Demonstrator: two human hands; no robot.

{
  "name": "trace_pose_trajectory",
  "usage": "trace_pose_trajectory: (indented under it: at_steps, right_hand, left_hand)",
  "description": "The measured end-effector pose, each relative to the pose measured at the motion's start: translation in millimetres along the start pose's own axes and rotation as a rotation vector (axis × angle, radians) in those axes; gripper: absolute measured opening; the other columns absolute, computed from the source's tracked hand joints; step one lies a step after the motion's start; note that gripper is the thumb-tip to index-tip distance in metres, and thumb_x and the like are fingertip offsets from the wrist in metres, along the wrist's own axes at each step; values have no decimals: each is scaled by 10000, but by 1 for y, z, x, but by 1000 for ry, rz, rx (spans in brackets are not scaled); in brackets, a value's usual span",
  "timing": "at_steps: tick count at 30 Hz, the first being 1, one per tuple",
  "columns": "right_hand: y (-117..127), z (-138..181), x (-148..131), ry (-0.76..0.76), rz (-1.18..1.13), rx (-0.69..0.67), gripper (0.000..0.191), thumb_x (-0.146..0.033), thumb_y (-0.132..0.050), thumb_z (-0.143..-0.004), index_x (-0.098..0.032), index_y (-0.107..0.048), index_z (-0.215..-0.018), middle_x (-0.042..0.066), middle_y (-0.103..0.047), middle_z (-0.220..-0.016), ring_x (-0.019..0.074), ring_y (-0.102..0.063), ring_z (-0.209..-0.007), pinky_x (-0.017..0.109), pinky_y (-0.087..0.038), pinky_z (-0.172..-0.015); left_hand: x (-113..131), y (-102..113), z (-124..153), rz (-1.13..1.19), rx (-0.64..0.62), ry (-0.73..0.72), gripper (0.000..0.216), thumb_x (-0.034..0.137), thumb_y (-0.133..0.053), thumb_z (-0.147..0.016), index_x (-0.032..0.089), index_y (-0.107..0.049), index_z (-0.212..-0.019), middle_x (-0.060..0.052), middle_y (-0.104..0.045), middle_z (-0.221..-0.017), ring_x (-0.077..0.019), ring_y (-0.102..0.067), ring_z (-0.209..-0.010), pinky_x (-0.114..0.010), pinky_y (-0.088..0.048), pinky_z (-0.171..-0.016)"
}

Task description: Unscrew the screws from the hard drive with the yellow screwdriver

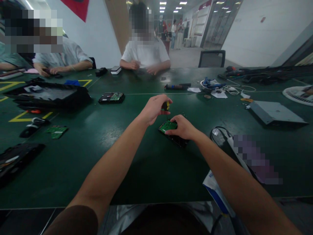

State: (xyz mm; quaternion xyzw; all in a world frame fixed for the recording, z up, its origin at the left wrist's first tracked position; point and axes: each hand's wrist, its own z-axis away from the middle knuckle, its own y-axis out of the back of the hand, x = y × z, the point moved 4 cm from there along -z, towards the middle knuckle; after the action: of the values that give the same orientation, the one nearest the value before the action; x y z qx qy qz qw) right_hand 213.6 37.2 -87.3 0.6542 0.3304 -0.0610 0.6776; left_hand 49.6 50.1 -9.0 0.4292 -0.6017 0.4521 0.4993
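My left hand [157, 107] is closed round the black and yellow handle of a screwdriver [166, 105]. Its thin shaft points down at a green circuit board [168, 125] on a black hard drive [180, 141]. The drive lies at an angle on the green table, and the tip seems to meet the board, though contact is too small to confirm. My right hand [183, 127] grips the drive from the right, thumb and fingers over the board, covering part of it. A few tiny dark bits, perhaps screws, lie just beyond the drive.
Another drive [111, 97] lies farther back; a loose circuit board [57, 131] and black tray [51, 94] are left. Rightward are a grey metal box [276, 112], a white power strip [238, 155] and a basket with cables [210, 84]. Co-workers sit across the green table [137, 176].
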Motion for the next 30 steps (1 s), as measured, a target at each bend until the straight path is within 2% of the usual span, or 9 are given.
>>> trace_pose_trajectory:
  at_steps: [4,8,12,15,20,23,27,30]
  right_hand:
    - [1,1,-2,13,12,16,629,-558,-917,-732,-183,-712,-1193,144,-644,-1200,325,-629,-1100,472,-531,-976]
    - [0,0,-1,8,3,18,639,-564,-924,-717,-182,-721,-1187,147,-647,-1194,332,-628,-1101,477,-529,-973]
    - [-2,-2,3,3,-2,6,658,-567,-924,-718,-177,-712,-1203,148,-636,-1212,327,-625,-1113,468,-535,-978]
    - [-3,-2,4,2,2,2,674,-588,-916,-721,-183,-702,-1216,148,-635,-1225,327,-623,-1117,477,-537,-982]
    - [-1,-1,2,20,6,1,670,-589,-900,-737,-169,-699,-1219,155,-644,-1230,335,-624,-1131,479,-531,-979]
    - [0,0,0,14,6,-2,667,-589,-900,-735,-168,-704,-1213,154,-648,-1221,335,-628,-1120,472,-532,-963]
    - [1,1,0,-8,-2,-1,699,-580,-909,-725,-167,-695,-1246,163,-644,-1247,335,-631,-1121,471,-535,-962]
    - [1,0,1,-3,-3,-2,680,-582,-910,-722,-195,-702,-1241,144,-652,-1239,330,-627,-1129,466,-531,-967]
  left_hand:
    - [-3,-5,0,65,-29,47,196,350,-660,-842,167,-652,-913,-97,-710,-875,-203,-681,-834,-304,-579,-656]
    - [-4,-5,-1,74,-9,30,187,357,-651,-837,176,-623,-876,-95,-708,-884,-211,-688,-854,-321,-603,-696]
    - [2,1,-1,-66,70,-61,177,347,-636,-826,175,-671,-802,-95,-673,-932,-201,-641,-878,-260,-563,-612]
    - [3,1,0,-88,46,-45,195,348,-622,-833,170,-698,-806,-99,-669,-933,-201,-634,-870,-249,-538,-571]
    - [-4,-1,-1,132,-19,91,209,353,-635,-852,159,-686,-914,-86,-695,-842,-203,-675,-823,-284,-571,-623]
    - [-7,1,-4,203,-4,119,173,324,-635,-842,158,-666,-878,-94,-719,-864,-203,-694,-853,-304,-596,-695]
    - [-6,5,-6,98,22,70,204,332,-608,-855,155,-695,-803,-90,-697,-855,-174,-647,-802,-259,-550,-630]
    - [-4,5,-5,60,4,59,224,349,-619,-864,151,-724,-853,-83,-691,-849,-163,-634,-768,-239,-510,-584]
